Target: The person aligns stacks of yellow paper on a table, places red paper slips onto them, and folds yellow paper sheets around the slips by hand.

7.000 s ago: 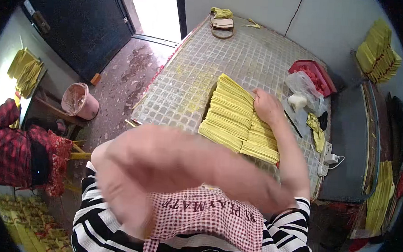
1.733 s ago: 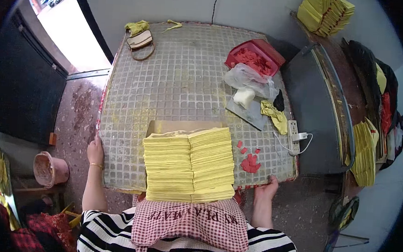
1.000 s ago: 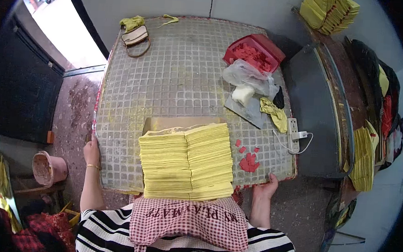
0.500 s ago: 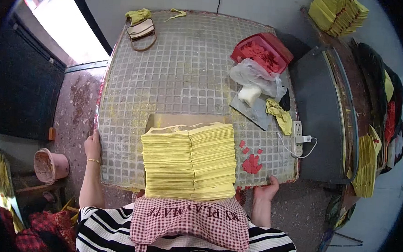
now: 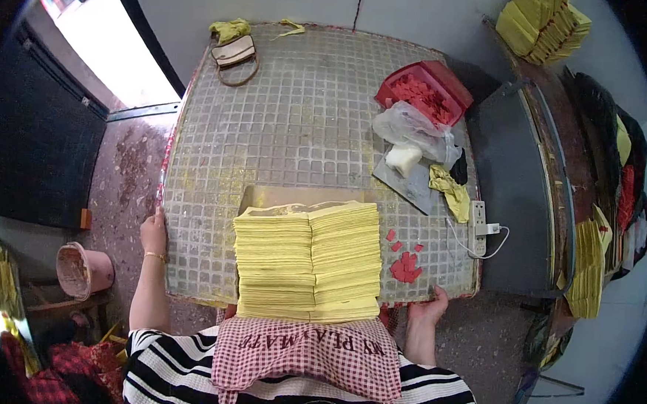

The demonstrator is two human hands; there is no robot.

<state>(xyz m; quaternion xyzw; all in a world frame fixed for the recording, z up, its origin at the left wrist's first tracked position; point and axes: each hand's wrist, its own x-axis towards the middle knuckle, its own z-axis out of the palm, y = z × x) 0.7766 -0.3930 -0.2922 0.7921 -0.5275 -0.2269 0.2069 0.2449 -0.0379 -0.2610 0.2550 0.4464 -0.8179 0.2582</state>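
1. Left, on the floor: a pink bucket (image 5: 86,270), well apart from the table (image 5: 269,124).
2. The left hand (image 5: 153,232) is at the table's left edge, wrist toward the person, perhaps to steady the body or the top. Its fingers are partly hidden, so I cannot tell how firmly they close.
3. Far left, a small handbag (image 5: 236,52) lies beside a yellow cloth (image 5: 229,29), probably parked there to leave the near side for working.
4. Near middle, two stacks of yellow sheets, a left stack (image 5: 274,266) and a right stack (image 5: 347,259), sit side by side, right against the apron (image 5: 307,353); a brown board (image 5: 287,194) shows beyond them.
5. Just right of these lie loose red pieces (image 5: 406,268), presumably within easy reach.
6. Farther off, a red tray (image 5: 459,99) holds many more, likely as a store.
7. The right hand (image 5: 428,308) is at the near right edge, thumb up; its fingers are hidden, so their closure cannot be told.
8. Far right, a power strip (image 5: 477,228) sits along the table's right edge.
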